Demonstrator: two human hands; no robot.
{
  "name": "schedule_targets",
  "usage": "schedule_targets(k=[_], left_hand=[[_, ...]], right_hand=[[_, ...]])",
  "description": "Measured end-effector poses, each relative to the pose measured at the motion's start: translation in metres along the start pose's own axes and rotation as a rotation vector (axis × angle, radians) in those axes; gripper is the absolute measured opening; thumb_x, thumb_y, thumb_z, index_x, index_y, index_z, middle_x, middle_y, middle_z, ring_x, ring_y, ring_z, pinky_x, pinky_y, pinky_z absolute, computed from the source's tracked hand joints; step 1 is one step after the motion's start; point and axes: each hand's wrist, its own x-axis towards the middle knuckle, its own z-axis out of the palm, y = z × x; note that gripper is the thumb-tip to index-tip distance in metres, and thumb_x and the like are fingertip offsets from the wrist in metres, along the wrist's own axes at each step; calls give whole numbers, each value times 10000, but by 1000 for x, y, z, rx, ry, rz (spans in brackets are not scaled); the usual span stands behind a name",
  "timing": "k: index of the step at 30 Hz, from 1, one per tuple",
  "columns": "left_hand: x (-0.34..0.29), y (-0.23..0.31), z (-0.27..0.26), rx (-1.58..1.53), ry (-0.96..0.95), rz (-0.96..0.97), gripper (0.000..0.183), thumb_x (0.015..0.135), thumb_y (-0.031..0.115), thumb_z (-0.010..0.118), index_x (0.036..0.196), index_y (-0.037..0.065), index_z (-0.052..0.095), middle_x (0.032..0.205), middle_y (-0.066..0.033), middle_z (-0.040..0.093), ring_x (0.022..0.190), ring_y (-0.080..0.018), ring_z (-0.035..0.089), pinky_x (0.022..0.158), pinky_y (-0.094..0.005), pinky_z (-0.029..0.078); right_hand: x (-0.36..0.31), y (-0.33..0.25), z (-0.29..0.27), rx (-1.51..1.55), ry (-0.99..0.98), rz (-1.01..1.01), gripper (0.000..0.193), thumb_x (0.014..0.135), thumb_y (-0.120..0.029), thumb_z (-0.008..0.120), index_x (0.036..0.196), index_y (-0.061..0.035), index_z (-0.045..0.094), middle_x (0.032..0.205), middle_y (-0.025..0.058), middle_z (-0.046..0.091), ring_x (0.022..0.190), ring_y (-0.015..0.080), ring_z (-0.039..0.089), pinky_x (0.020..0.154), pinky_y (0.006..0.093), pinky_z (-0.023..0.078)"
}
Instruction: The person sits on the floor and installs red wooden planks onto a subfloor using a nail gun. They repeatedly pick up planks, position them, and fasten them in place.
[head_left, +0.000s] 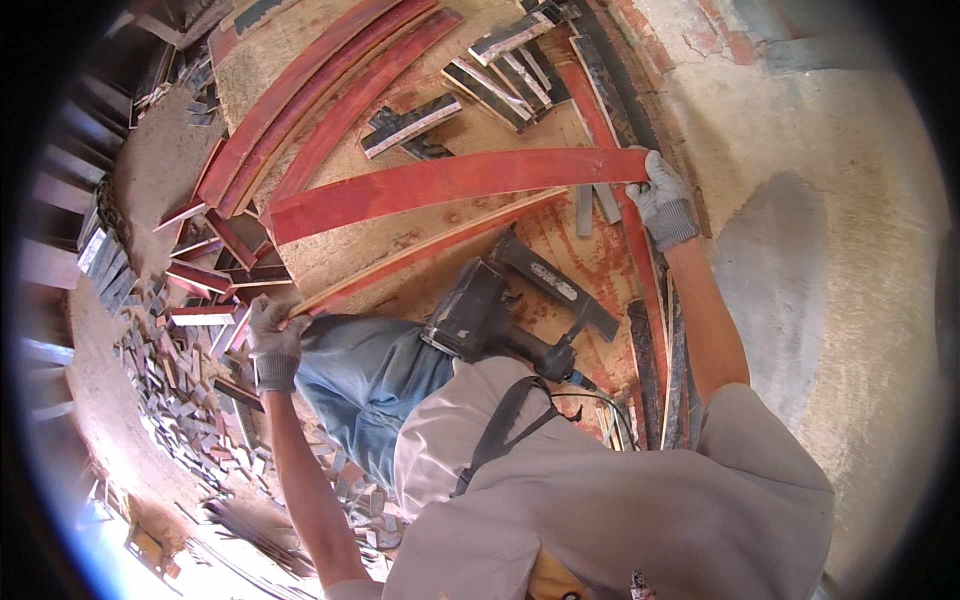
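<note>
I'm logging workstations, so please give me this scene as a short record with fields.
Right hand: gloved, grip closed on the right end of a curved red board
Left hand: gloved, at the lower end of a thin strip; hold unclear
Nail gun: on the plywood, beside the leg
Upper left: more red boards
Offcuts: scattered on the ground

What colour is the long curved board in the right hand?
The board is red; it shows best in the head view.
</note>
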Motion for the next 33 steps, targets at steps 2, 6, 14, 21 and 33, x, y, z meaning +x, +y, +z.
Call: schedule_targets(k=[2,6,14,21,33], left_hand=[[2,1,5,-107,119,34,283,716,-4,818,994,34,781,988,-70,584,939,-213,613,869,-310,520],[17,7,35,14,211,18,226,779,7,772,1004,27,760,1018,-77,621,907,-201,635,815,-312,518],[8,6,54,-273,297,-211,268,970,77,630,1200,-1,744,1077,-94,757,973,-158,684,899,-289,533],[8,18,61,-539,455,-559,235,931,150,761,1097,-16,746,912,-78,753,749,-149,684,702,-294,566],[-1,28,67,-643,549,-637,229,966,179,743,1072,-24,752,892,-76,729,777,-138,672,701,-267,563]], right_hand=[[-4,6,-3,11,-29,44,306,1023,-292,655,1150,-20,715,942,60,729,705,131,639,564,265,538],[-9,27,5,14,-42,84,290,1008,-283,678,1144,-30,721,918,49,722,659,128,613,540,269,528],[-12,52,24,-85,58,125,268,1043,-241,630,1190,-31,709,953,78,735,669,129,661,493,261,561],[12,56,33,-184,74,15,259,1029,-249,661,1180,-46,715,951,59,741,660,131,671,495,266,571],[21,77,55,-200,106,-12,292,969,-155,731,1218,-7,697,1095,91,724,701,163,695,499,296,613]])
